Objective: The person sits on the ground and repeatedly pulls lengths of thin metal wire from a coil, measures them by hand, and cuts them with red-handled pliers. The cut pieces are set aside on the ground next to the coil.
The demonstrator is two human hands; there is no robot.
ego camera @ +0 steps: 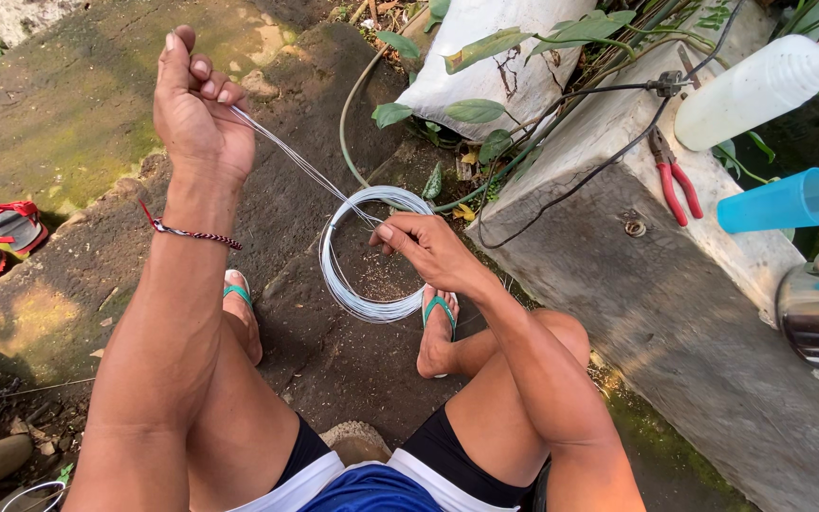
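While our left hand (pixel 196 114) is pinching strands taut | right hand (pixel 428 245) is gripping the thin, springy grey wire coil (pixel 372 256) by its rim.

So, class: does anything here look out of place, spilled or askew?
Yes: the white plastic bottle lies tipped on its side on the concrete ledge, beside the red-handled pliers. Nothing looks spilled.

A coil of thin grey metal wire (pixel 372 256) hangs upright above the ground. Several loose strands run taut up-left from it.
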